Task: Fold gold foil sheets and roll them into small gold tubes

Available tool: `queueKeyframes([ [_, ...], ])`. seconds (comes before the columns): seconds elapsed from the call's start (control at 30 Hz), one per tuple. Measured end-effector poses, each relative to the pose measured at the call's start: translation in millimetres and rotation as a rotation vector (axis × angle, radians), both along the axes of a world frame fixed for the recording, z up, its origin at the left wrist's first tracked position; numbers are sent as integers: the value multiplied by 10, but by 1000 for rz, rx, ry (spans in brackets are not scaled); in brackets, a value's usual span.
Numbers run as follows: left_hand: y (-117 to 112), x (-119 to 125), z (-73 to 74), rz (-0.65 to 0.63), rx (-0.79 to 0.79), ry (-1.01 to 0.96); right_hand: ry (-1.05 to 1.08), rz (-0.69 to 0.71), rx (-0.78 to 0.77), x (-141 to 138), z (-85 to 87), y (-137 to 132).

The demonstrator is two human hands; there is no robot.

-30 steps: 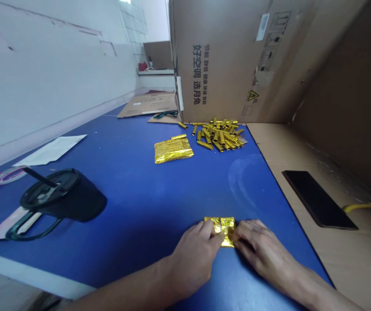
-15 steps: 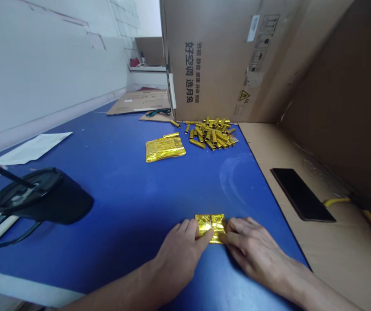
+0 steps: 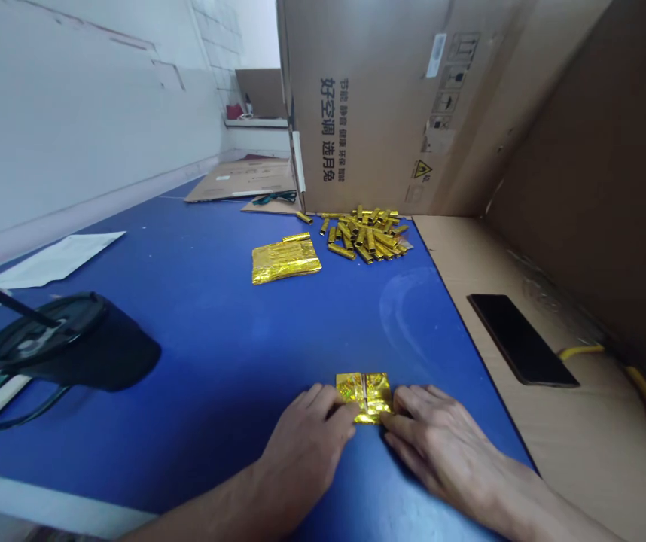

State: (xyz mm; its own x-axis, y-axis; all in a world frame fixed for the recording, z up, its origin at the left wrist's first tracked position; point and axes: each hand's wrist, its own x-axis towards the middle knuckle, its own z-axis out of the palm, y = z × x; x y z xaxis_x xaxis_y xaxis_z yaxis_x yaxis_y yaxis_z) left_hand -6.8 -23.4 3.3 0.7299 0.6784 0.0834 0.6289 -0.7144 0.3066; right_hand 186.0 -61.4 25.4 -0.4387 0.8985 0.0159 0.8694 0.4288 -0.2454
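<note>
A small square of gold foil paper [image 3: 376,391] lies on the blue table, with a narrow gap or seam running down its middle. My left hand [image 3: 315,429] grips its left edge, thumb at the lower left corner and fingers curled. At the right edge, my right hand [image 3: 433,429] has its fingers bent and pressed against the foil's lower right side. Farther back lies a flat stack of gold foil sheets [image 3: 286,261]. Beside it, to the right, is a heap of short rolled gold foil tubes [image 3: 371,235].
A dark lidded mug [image 3: 102,342] with a straw stands at the left. A pale paper sheet [image 3: 57,260] lies behind it. A black phone [image 3: 520,339] rests on cardboard at the right. A large cardboard box [image 3: 379,105] rises at the back.
My left thumb has drawn back left from the foil's middle to its lower left. The right fingers have shifted slightly along the lower right edge. The foil's middle seam shows more.
</note>
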Motion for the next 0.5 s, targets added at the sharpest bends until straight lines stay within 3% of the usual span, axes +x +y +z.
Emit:
queueKeyframes([
  [0.2, -87, -37, -84, -213, 190, 17, 29, -3, 6, 14, -16, -7],
  [0.37, -207, -47, -97, -325, 165, 146, 34, 18, 20, 8, -25, -6],
  [0.5, -231, -36, -125, -310, 119, 221, 16, 28, 34, -2, -29, -18],
])
